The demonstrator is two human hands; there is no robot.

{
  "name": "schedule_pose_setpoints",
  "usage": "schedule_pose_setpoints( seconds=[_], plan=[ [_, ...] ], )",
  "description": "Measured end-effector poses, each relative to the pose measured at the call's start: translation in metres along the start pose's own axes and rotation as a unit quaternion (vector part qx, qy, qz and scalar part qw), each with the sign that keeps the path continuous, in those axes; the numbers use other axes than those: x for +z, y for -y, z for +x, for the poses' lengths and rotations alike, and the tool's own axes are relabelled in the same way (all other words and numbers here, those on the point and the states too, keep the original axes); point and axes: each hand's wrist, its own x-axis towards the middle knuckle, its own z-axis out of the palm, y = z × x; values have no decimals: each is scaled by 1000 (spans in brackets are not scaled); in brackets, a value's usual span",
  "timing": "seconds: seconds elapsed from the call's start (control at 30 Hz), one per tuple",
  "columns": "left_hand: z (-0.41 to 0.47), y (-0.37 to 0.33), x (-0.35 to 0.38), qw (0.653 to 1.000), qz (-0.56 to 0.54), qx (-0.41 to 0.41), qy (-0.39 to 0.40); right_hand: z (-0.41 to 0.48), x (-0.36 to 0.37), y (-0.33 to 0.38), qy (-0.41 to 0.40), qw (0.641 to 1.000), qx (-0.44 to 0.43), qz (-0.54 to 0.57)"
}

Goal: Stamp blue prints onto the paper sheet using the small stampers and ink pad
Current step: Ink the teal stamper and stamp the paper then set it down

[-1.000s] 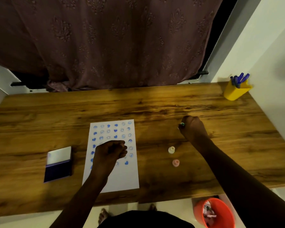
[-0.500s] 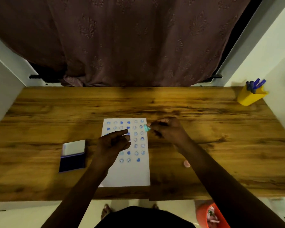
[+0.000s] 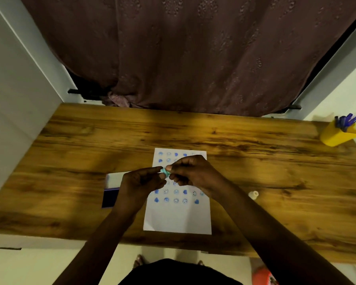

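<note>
A white paper sheet (image 3: 178,217) lies on the wooden table (image 3: 255,161), covered with rows of blue prints on its upper part. Above it my left hand (image 3: 140,183) and my right hand (image 3: 193,173) meet, both pinching a small teal stamper (image 3: 165,172) between their fingertips. The ink pad (image 3: 111,194), dark blue with its white lid open, sits left of the sheet, partly hidden by my left hand. A small cream stamper (image 3: 253,194) stands on the table right of the sheet.
A yellow holder with blue pens (image 3: 339,131) stands at the table's far right corner. A brown curtain (image 3: 193,54) hangs behind the table. An orange bin (image 3: 263,277) is on the floor at the lower right.
My right hand carried the teal stamper from the right side of the table over to the sheet. My left hand rose from the paper and now pinches the stamper too.
</note>
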Motion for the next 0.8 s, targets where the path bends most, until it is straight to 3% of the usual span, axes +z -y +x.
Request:
schedule_pose_setpoints(
  seconds=[0.2,0.4,0.6,0.8],
  plan=[
    [-10,4,-39,999,-22,-1,-33,11,31,10,36,996,-54,-55],
    [-19,10,-91,992,-74,-28,-99,31,76,9,12,981,-95,-170],
    [-22,23,-145,984,-75,-23,-158,54,133,-6,17,909,-156,-387],
    [-34,32,-179,980,-84,-22,-180,72,190,-28,56,814,-172,-552]
  ],
)
